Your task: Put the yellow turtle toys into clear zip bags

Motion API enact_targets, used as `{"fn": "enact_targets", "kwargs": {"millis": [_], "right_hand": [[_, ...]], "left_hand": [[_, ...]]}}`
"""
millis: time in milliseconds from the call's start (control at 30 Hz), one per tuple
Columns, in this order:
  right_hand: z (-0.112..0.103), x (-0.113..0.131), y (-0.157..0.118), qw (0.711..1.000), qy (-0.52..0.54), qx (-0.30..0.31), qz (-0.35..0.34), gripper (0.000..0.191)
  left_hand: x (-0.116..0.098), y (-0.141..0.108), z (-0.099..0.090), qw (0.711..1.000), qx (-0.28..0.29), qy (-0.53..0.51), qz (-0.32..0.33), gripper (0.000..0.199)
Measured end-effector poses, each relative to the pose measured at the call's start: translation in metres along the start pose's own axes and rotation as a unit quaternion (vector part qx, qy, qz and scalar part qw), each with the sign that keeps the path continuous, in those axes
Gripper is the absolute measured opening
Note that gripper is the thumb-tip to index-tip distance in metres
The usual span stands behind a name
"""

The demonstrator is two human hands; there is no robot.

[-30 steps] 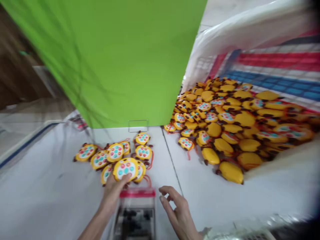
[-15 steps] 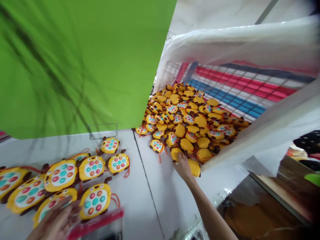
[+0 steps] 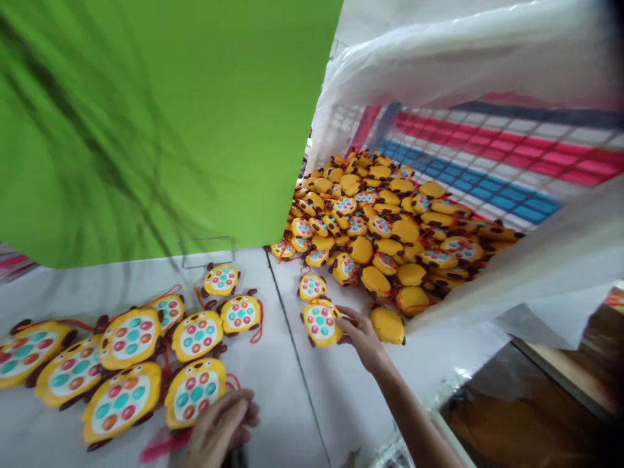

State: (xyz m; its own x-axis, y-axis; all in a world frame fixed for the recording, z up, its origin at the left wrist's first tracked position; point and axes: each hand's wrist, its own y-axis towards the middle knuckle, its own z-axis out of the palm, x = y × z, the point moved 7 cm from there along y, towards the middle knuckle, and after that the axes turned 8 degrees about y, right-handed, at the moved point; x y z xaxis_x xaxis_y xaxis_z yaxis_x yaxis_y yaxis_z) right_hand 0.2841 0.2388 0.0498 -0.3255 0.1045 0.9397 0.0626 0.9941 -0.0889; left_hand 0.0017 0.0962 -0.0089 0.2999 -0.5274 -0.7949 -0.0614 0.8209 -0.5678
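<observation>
The right hand (image 3: 359, 331) reaches out across the white table (image 3: 302, 403) with its fingers (image 3: 347, 316) closed lightly on the edge of one yellow toy (image 3: 320, 322) — a round, animal-shaped piece lying face up, coloured buttons showing. The toy rests flat on the table just at the foot of the big pile of toys (image 3: 390, 221), which spills out of an open plastic bag (image 3: 487, 65) lying on its side; the grip at the rim looks suited to sliding or lifting the piece clear of the heap, though whether it has left the table cannot be told. The toy sits directly at the fingertips, to the left of the palm, touching them.

The left hand (image 3: 221, 426) lies low at the near edge of the table, fingers curled together over something pink (image 3: 163, 445) that is blurred and partly hidden; how firmly it grips cannot be told. Its knuckles touch or nearly touch the nearest face-up toy (image 3: 195, 391) of a sorted group (image 3: 121, 351) — these toys lie side by side, all buttons upward, red cords trailing, well apart from the pile. A green panel (image 3: 170, 117) stands behind them, and a small clear stand (image 3: 206, 250) sits at its base.
</observation>
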Motion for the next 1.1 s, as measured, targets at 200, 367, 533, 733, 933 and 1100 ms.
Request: {"fn": "enact_targets", "kwargs": {"millis": [200, 367, 533, 733, 933, 1100], "right_hand": [[0.084, 0.016, -0.043, 0.955, 0.235, 0.156, 0.089, 0.041], [0.116, 0.033, -0.051, 0.944, 0.197, 0.264, 0.037, 0.029], [0.128, 0.029, -0.057, 0.94, 0.191, 0.279, 0.043, 0.031], [0.12, 0.02, -0.056, 0.892, 0.394, 0.187, 0.122, 0.038], [0.11, 0.011, -0.063, 0.925, 0.329, 0.147, 0.12, 0.048], [0.129, 0.009, -0.084, 0.935, 0.3, 0.17, 0.083, 0.036]], "left_hand": [[-0.028, 0.006, 0.038, 0.997, 0.062, 0.003, 0.041, 0.051], [-0.042, 0.014, 0.044, 0.992, 0.119, 0.013, 0.049, 0.045], [-0.037, 0.017, 0.038, 0.997, 0.075, 0.018, 0.023, 0.042], [-0.03, 0.019, 0.032, 0.999, 0.037, -0.018, 0.029, 0.041], [-0.029, 0.02, 0.031, 0.997, 0.014, -0.073, 0.027, 0.044], [-0.029, 0.014, 0.035, 0.994, 0.02, -0.101, 0.023, 0.044]]}}
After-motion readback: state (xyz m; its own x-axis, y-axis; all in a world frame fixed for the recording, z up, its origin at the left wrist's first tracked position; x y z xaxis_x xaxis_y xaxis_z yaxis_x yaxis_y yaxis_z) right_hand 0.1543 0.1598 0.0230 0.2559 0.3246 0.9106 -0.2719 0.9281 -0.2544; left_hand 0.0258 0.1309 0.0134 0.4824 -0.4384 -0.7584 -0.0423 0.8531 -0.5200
